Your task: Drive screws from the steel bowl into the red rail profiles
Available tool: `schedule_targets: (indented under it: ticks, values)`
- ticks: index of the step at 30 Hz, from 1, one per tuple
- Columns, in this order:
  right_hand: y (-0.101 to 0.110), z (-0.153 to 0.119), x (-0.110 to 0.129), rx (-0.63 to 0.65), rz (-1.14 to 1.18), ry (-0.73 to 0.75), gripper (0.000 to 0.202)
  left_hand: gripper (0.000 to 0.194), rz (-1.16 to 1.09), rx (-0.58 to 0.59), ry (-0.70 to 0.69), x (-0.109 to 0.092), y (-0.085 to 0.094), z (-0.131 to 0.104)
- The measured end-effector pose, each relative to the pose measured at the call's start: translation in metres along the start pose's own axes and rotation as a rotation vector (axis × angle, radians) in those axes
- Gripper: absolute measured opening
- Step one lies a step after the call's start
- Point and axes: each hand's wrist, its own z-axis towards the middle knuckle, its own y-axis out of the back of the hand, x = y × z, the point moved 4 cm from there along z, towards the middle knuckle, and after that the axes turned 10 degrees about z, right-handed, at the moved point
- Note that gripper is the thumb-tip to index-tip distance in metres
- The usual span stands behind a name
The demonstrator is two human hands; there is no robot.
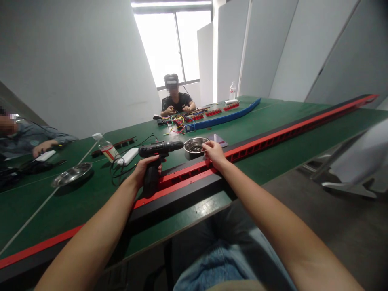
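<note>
My left hand [144, 169] is wrapped round the grip of a black cordless drill [156, 151], whose chuck points right toward a steel bowl [192, 146]. Small dark bits, too tiny to make out, lie in that bowl. At its right rim my right hand [214, 153] has thumb and fingers pinched together; whatever they hold is too small to tell. Both hands are over a long red and black rail [194, 178] with a row of openings along its red part. It stretches across the table from lower left to far right.
The green table [281, 161] carries a second steel bowl [72, 174], a bottle [106, 147], a white power bank-like block [129, 156] with a black cable, and a blue strip [224, 118] by coloured wires. Two people sit across and at left. A white chair [357, 161] stands right.
</note>
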Motion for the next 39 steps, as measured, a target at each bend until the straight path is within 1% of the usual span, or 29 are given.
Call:
schedule_targets:
  ticks: [6,10,14,24,31,35,39]
  values:
    - [0.0025,0.0019,0.0010,-0.034,0.032,-0.015,0.015,0.028,-0.012,0.014,0.022,0.0033,-0.0002,0.0052]
    - [0.0041,0.0045,-0.0008,-0.047,0.016,0.006,0.020,0.027,-0.020,0.018,0.032,0.0058,-0.0003,0.0083]
    - [0.0066,0.0074,-0.0033,-0.042,0.043,0.013,0.018,0.026,-0.021,0.029,0.038,0.0061,-0.0009,0.0104]
    - [0.0075,0.0049,0.0018,-0.021,0.201,-0.054,0.023,0.026,0.004,0.036,0.052,0.0013,-0.0081,0.0021]
    - [0.0076,0.0038,0.0030,-0.029,0.262,-0.093,0.017,0.017,-0.005,-0.006,0.015,0.0002,-0.0041,0.0038]
    - [0.0080,0.0053,0.0006,0.006,0.243,-0.078,0.021,0.017,-0.047,0.003,0.006,-0.0006,-0.0023,0.0030]
    - [0.0085,0.0070,-0.0025,0.035,0.267,-0.077,0.019,0.017,-0.045,0.013,-0.019,-0.0014,-0.0012,0.0027]
